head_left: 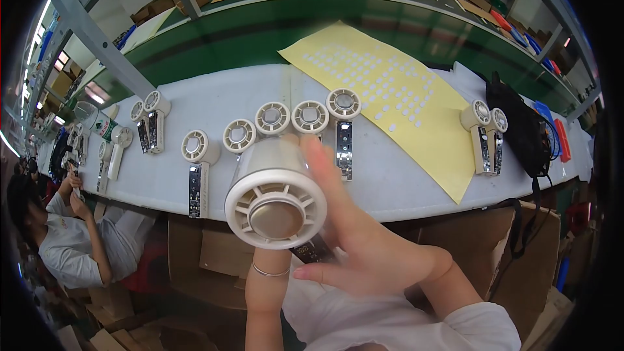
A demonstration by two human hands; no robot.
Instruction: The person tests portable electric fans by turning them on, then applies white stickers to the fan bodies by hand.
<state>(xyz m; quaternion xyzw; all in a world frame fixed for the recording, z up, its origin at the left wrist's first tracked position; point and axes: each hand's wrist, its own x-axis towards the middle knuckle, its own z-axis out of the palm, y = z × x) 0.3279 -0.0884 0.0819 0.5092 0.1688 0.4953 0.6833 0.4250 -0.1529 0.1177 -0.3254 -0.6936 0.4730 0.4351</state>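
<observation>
Close to the camera is a white handheld fan (276, 211), its round vented head with a metal disc facing me. A dark circuit board shows in its handle. My right hand (370, 247) is closed around that handle, with fingers along the side of the head and the thumb below. Behind the fan's head, most of my left hand (268, 263) is hidden; only the wrist with a thin bracelet shows, so its fingers cannot be made out. Just beyond stand several similar fans, among them one (197, 156) at left and one (343, 114) at right, with bare circuit boards in their handles.
A yellow sheet (429, 149) with rows of small white stickers lies on the white table (253, 88). More fans (484, 130) stand at right beside a black bag (513, 117). A seated person (78, 240) works at left. Cardboard boxes (214, 260) are under the table edge.
</observation>
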